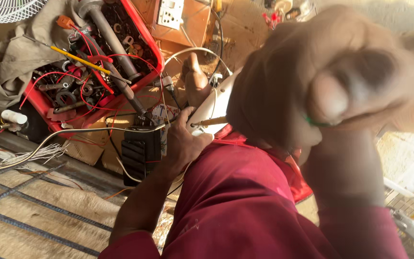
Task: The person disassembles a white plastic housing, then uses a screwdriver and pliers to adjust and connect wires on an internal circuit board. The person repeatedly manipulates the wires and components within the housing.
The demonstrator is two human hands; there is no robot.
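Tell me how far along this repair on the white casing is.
Done: the red toolbox stands open with tools and wires out. In hand: the left hand steadies the white casing on the lap, a screwdriver shaft meeting it; the right hand is raised close to the camera, blurred, pinching something small and green. Left: loose wires lie unattached; more cannot be told.

A striped woven mat (29,211) covered the floor at lower left; warm sunlight fell at right.
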